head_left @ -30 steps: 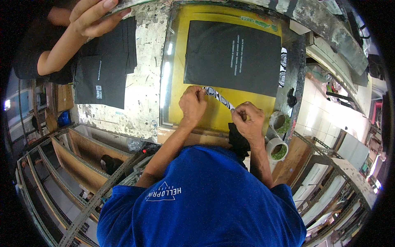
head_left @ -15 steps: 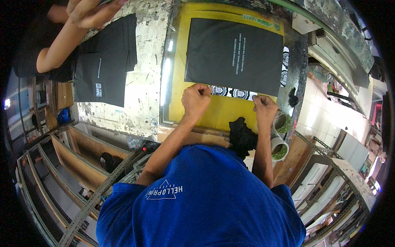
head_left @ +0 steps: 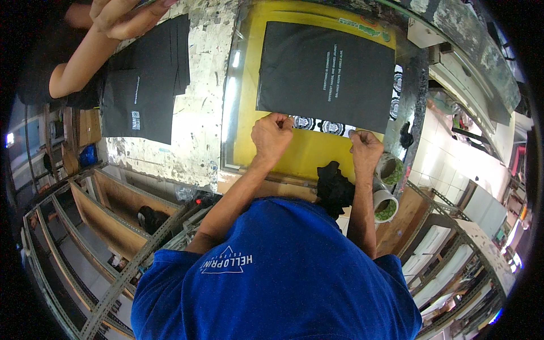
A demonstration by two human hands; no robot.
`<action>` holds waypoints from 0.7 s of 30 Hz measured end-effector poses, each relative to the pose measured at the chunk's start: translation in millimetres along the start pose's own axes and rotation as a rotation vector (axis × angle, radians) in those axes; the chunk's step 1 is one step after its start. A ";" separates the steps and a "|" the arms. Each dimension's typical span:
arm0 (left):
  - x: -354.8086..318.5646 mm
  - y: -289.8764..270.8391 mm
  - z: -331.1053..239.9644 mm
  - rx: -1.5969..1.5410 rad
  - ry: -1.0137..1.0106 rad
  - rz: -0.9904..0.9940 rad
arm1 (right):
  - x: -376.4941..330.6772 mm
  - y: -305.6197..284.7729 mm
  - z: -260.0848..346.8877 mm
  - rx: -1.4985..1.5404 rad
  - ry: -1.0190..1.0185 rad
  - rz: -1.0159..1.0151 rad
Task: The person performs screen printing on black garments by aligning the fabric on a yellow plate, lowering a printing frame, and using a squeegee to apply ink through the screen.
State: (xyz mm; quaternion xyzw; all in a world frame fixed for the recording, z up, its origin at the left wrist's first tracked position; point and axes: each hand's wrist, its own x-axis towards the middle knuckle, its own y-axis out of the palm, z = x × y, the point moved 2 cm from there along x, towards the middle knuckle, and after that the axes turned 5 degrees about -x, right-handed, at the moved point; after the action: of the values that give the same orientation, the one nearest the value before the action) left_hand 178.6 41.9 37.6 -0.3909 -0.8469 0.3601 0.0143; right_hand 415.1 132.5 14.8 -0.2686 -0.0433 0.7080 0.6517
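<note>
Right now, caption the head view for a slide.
Both hands, left hand and right hand, hold a patterned strip below a black sheet on a yellow screen.

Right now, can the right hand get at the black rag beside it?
Probably yes: the right hand sits on the strip at the yellow screen, and the black rag lies just below it, nothing between.

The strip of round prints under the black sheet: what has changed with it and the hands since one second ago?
The right hand moved right along the strip, and both hands now pinch its ends flat; the left hand barely moved. The black sheet and yellow frame stayed.
</note>
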 end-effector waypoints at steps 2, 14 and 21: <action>-0.2 -0.3 -1.0 0.006 -0.005 0.002 | 0.1 -0.2 0.9 -0.001 -0.002 0.001; -0.3 1.6 -2.7 0.035 0.008 -0.009 | 0.7 0.3 1.6 -0.016 0.000 0.000; -2.4 2.1 -6.6 0.052 -0.002 -0.027 | 1.3 0.2 -3.2 -0.008 -0.007 -0.005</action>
State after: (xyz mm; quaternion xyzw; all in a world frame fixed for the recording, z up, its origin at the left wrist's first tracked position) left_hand 183.6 45.2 41.9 -0.3784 -0.8425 0.3823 0.0287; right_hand 416.3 132.8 11.6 -0.2685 -0.0491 0.7073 0.6521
